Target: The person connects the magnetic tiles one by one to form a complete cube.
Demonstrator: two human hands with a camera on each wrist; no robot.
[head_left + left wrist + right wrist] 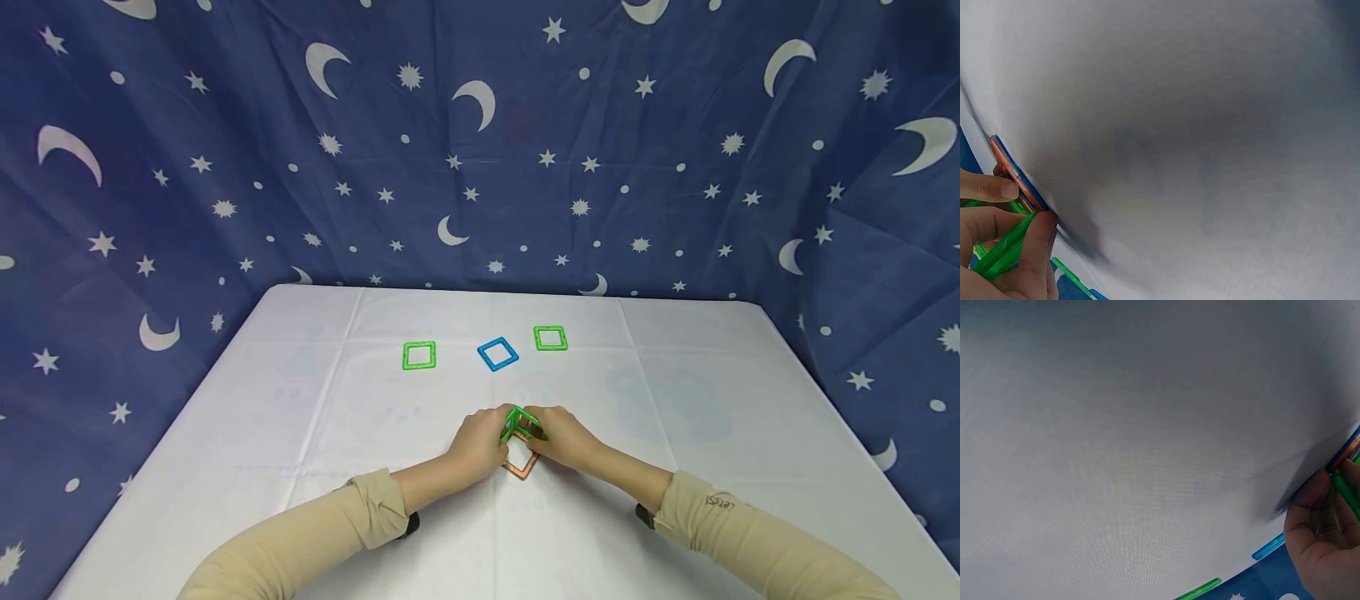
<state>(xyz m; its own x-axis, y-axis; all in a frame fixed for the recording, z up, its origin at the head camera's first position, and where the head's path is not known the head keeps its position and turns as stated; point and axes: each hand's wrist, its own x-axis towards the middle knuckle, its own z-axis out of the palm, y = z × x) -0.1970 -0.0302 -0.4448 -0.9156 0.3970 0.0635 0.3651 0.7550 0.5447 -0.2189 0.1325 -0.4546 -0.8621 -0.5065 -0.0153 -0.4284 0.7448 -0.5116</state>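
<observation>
On the table in front of me lies an orange square magnetic tile (513,472), one corner toward me. Two green square magnetic tiles (517,412) stand upright at its far side, meeting at a corner. My left hand (477,445) pinches the left green tile (1005,249) between thumb and fingers. The other green tile (1345,494) is pinched by my right hand (567,438). In the left wrist view a blue edge (1021,172) runs along the underside of the orange tile. The fingers hide part of the green tiles.
Farther back on the white table (375,517) lie a green square tile (406,357) at left, a blue square tile (507,362) turned askew, and another green square tile (551,347) at right. A dark blue curtain (517,233) with moons and stars hangs behind.
</observation>
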